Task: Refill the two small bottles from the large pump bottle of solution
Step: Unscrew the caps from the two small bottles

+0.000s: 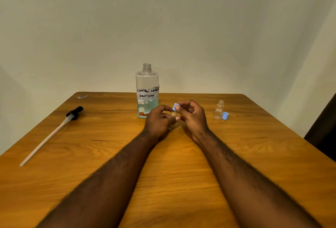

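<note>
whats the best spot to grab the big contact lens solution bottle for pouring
Probably wrap a hand round the contact lens solution bottle at its labelled middle, coming in from its right side. It stands upright, the walls are straight there, the open threaded neck is narrow, and the liquid sits low. The right hand must first put down the blue cap.

Wooden table (pixel 272 146) against a pale wall (pixel 163 18)

The wooden table (pixel 181 182) bears a large bottle (pixel 147 89), a pump (pixel 74 113), a small bottle (pixel 218 110) and blue cap (pixel 225 115).
</note>
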